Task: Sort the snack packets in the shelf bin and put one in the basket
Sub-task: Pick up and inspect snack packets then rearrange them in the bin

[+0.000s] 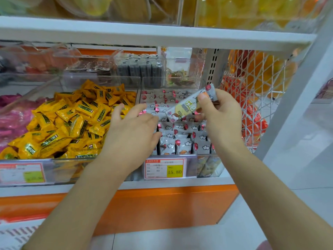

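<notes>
A clear shelf bin point(205, 157) holds several rows of small white snack packets point(182, 130) with red marks. My right hand point(219, 112) pinches one white and yellow packet point(187, 105) and holds it tilted above the bin. My left hand point(133, 127) hovers over the bin's left side with its fingers spread and relaxed, holding nothing. No basket shows in the head view.
A bin of yellow packets point(68, 121) sits to the left, pink packets point(12, 120) further left. Clear boxes of other snacks point(140, 69) stand behind. A white wire rack point(252, 91) with orange bags is to the right. A price tag point(164, 168) reads 15.80.
</notes>
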A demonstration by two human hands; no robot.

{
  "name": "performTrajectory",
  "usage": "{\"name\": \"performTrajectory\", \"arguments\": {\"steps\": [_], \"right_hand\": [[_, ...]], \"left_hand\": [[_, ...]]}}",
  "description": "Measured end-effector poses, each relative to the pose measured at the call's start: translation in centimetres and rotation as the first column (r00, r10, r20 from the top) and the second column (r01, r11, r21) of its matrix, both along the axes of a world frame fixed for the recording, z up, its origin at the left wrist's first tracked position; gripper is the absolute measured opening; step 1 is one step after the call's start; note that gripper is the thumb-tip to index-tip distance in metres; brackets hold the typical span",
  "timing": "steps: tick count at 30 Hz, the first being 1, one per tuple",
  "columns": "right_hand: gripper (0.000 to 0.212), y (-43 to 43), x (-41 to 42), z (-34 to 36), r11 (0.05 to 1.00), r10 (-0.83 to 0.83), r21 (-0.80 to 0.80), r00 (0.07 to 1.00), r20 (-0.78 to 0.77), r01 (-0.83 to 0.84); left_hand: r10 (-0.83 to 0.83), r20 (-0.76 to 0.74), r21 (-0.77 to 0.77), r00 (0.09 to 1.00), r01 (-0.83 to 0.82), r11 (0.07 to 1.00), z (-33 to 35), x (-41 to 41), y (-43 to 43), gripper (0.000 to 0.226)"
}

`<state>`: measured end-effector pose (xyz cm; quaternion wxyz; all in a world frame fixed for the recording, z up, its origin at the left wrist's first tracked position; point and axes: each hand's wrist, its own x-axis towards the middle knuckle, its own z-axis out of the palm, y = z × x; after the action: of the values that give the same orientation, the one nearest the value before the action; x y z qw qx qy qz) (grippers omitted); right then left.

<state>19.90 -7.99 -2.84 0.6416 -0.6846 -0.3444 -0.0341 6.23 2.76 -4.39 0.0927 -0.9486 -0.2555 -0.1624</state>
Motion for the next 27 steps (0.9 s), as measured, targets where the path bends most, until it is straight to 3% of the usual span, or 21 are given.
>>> {"name": "performTrajectory", "arguments": {"steps": [4,7,12,16,20,27], "right_hand": [[0.02,0.2,0.1,0.0,1.0,-0.012,0.0,1.0,-0.004,0.012],[0.011,0.5,0.1,-0.1,1.0,0.001,0.009,1.0,-0.026,-0.001],[0.009,1.1,0.0,0.0,0.999,0.036,-0.01,0.999,-0.026,-0.036],[0.011,2.4,-0.6,0.2,0.984,0.146,-0.117,0.986,0.081,-0.136],[0.015,4.1,-1.4,-0.1,0.941,0.259,-0.289,0.925,0.278,-0.176],[0.023,4.5,-0.5,0.5,0.935,0.26,-0.324,0.898,0.354,-0.144]], "left_hand": [[0.088,-0.189,0.166,0.978,-0.056,0.985,0.2,0.5,0.0,0.052],[0.097,-0.221,0.163,0.97,-0.061,0.985,0.4,0.7,-0.2,0.049],[0.003,-0.059,-0.025,0.998,-0.004,1.0,0.3,-0.3,-0.3,0.046],[-0.077,0.007,-0.048,0.997,0.077,0.996,0.2,-1.6,-0.5,0.051],[-0.144,0.026,-0.103,0.989,0.146,0.984,0.3,-2.5,-0.8,0.039],[-0.239,0.105,-0.167,0.965,0.254,0.953,0.5,-3.1,-0.1,0.03]]}}
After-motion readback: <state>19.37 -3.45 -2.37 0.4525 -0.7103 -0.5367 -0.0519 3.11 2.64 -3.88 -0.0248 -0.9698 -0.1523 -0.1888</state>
